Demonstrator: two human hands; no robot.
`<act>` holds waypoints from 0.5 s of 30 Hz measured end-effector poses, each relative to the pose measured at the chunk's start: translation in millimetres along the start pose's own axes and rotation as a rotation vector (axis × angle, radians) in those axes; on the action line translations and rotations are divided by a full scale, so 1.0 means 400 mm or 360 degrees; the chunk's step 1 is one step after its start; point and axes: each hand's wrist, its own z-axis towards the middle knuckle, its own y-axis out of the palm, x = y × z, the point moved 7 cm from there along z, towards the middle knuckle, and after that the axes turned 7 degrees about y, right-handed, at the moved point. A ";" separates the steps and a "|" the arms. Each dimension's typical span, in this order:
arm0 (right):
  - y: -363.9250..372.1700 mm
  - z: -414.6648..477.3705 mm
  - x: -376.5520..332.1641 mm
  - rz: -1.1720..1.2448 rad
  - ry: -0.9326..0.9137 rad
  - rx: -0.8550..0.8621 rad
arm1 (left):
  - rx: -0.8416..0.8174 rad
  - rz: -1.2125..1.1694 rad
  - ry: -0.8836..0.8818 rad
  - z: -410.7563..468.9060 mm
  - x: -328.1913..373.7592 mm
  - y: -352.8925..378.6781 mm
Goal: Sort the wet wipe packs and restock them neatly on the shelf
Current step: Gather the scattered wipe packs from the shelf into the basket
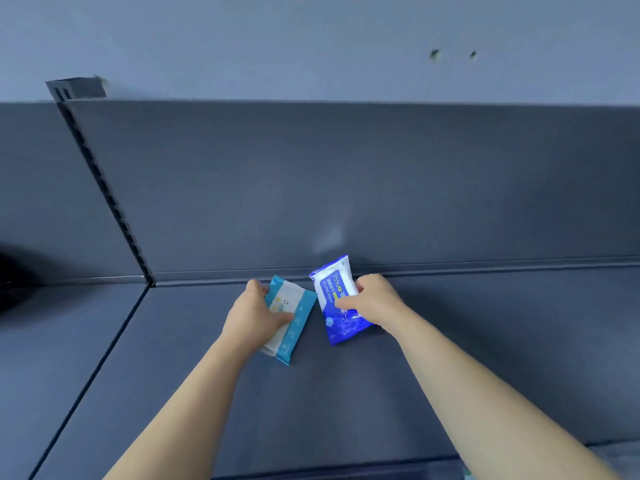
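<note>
— Where is there room on the shelf [485, 341]?
— Open board right of the dark blue pack [334, 289], and left of the light blue pack [296, 299] as far as the slotted post [104, 188].
— What stands in the way?
— The back panel [381, 188], just behind both packs. The gap between them is narrow, and the left hand [254, 313] and right hand [375, 301] gripping them, with their forearms, cross the front.

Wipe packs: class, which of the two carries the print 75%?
The dark blue pack, gripped by the right hand; the left hand grips a pale blue pack.
</note>
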 end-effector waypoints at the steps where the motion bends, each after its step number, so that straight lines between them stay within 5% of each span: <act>1: -0.017 -0.021 0.004 0.0012 0.0006 0.0075 | 0.0006 -0.0055 0.0066 0.007 0.014 0.000; 8: -0.160 -0.263 0.142 0.0275 0.0196 0.0677 | -0.0220 -0.0348 0.0550 -0.046 0.187 0.071; 15: -0.275 -0.722 0.391 0.0484 0.0558 0.1363 | -0.0784 -0.0485 0.1022 -0.363 0.418 0.277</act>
